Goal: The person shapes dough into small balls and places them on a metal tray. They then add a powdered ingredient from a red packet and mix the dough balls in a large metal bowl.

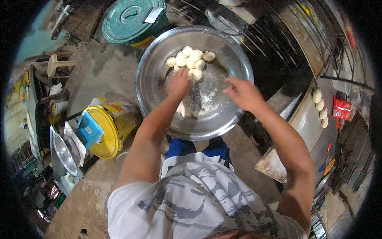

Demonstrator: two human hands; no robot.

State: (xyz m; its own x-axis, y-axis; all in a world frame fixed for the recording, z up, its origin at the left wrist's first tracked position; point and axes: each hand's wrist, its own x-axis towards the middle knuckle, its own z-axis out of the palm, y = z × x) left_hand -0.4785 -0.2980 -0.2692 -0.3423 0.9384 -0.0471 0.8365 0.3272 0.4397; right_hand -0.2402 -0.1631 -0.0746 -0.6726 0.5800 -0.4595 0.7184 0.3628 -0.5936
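Observation:
A wide steel basin (147, 107) stands in front of me, with loose white flour (207, 99) scattered over its bottom. Toward its far side lies a cluster of several round, pale dough balls (190, 63). My left hand (180, 84) reaches down at the near edge of the cluster, its fingers curled against a dough ball; the fingertips are partly hidden. Over the right part of the basin hovers my right hand (243, 95), slightly blurred. Its thumb and forefinger point left and stand apart, with nothing seen between them.
A green lidded bucket (127, 20) stands beyond the basin at the left. Nearer on the left is a yellow lidded bucket (109, 135) with a blue tray (88, 129) beside it. Along the right runs a table (296, 135), with more dough pieces (319, 104) and a red packet (341, 108) further right.

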